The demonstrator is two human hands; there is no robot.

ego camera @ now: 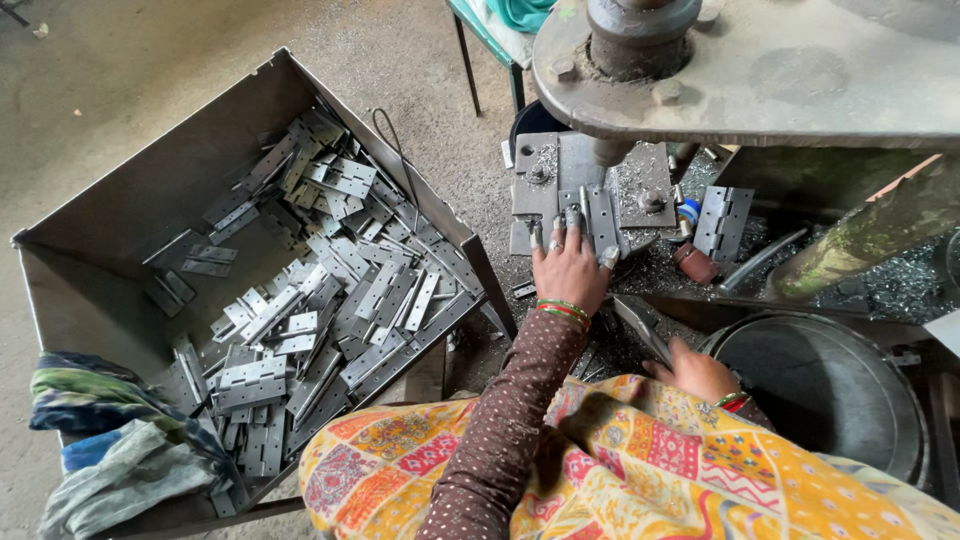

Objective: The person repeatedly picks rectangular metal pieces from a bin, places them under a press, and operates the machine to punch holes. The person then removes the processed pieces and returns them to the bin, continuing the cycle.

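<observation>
1. A dusty grey concrete floor stretches far left of the hands.
2. A green metal-legged table stands beyond them.
3. Crumpled blue-green cloths lie at lower left.

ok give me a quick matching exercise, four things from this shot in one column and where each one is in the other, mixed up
Things:
1. left hand
2. right hand
3. loose hinges
4. folded cloths

Places:
A. heaped in the big metal bin
B. fingers spread on a hinge under the press
C. draped over the bin's near corner
D. low by the lap, holding a flat metal piece

Pairs: 1-B, 2-D, 3-A, 4-C
</observation>
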